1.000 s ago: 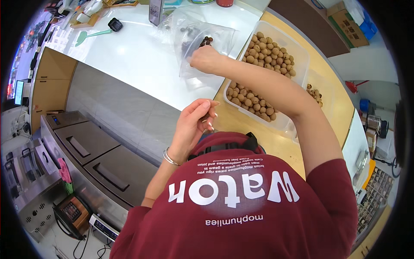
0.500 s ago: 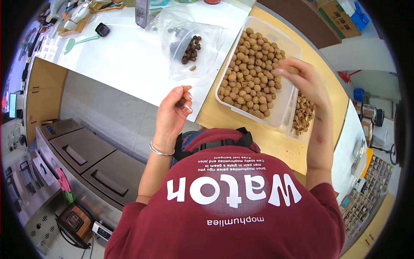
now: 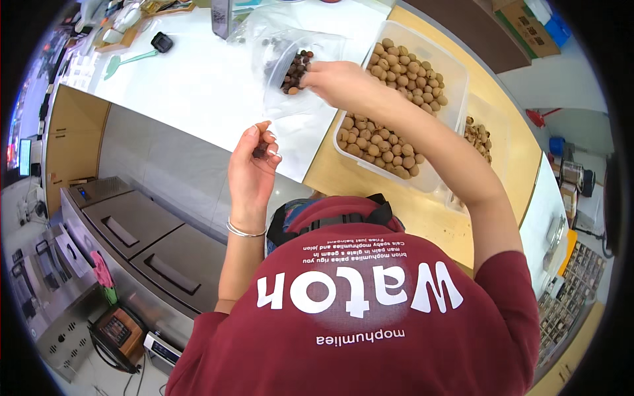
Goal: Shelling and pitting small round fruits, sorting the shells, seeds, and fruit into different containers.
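Head view: my left hand is curled closed around something small and dark, held by the white table's edge, perhaps to stay clear of my other arm. My right hand is at the clear bag, just beside the dark nuts in it; blur hides its fingertips, so I cannot tell whether they pinch anything. Rightward, 2 tubs sit adjacent, brown nuts and shells apart, seemingly for easy reach.
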`<state>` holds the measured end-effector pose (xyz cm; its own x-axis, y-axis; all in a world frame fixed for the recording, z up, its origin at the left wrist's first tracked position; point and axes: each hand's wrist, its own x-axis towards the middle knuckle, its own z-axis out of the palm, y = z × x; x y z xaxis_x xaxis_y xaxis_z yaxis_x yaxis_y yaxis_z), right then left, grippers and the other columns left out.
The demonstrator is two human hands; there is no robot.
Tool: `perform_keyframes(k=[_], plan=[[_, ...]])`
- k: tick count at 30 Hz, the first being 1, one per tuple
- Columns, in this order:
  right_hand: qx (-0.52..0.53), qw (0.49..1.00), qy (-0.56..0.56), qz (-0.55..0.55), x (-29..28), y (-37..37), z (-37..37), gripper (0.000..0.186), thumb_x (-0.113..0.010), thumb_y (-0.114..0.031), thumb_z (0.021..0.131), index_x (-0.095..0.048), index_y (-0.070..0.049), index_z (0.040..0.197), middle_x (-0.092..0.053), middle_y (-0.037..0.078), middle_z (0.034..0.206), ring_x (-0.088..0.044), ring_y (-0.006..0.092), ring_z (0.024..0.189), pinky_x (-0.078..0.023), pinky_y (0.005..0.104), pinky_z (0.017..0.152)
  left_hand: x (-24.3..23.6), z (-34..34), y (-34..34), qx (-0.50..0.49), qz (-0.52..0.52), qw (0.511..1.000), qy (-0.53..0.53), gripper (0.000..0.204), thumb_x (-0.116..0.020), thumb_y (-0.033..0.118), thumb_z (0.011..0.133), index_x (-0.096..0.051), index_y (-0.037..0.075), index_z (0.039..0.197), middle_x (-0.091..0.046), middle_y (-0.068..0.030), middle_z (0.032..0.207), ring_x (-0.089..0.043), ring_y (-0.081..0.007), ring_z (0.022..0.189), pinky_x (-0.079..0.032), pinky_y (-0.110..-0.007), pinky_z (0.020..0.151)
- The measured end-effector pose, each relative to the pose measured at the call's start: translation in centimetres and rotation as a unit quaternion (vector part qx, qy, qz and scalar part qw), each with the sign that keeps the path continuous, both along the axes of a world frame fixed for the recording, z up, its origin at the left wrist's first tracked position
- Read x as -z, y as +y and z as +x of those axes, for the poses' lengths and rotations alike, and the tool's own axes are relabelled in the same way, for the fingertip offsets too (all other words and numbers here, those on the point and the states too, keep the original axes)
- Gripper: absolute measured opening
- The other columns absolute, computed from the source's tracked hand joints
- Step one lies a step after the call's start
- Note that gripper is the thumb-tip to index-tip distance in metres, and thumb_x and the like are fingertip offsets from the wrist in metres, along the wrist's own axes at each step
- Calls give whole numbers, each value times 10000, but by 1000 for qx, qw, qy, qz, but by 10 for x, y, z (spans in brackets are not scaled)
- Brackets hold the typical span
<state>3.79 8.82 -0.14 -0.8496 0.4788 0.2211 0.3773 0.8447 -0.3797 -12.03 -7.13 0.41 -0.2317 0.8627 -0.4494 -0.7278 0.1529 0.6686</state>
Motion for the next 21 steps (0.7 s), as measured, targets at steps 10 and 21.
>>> perform_keyframes(k=[10,21], plan=[[-96,969,-178,142,60,42,-64,71,-564,-52,640,-633,-40,649,-617,121,695,-618,283,672,-488,372,562,3,-2,-5,-35,0,999,-16,240,-483,193,874,-541,-9,988,-543,-21,740,-504,-77,618,-466,-198,532],[144,934,105,-309,-100,-35,79,195,-636,-30,672,-557,-31,850,-519,28,733,-491,102,599,-406,227,525,-1,6,7,56,46,997,-41,256,-430,223,909,-551,15,995,-527,0,764,-483,-67,633,-435,-211,591]])
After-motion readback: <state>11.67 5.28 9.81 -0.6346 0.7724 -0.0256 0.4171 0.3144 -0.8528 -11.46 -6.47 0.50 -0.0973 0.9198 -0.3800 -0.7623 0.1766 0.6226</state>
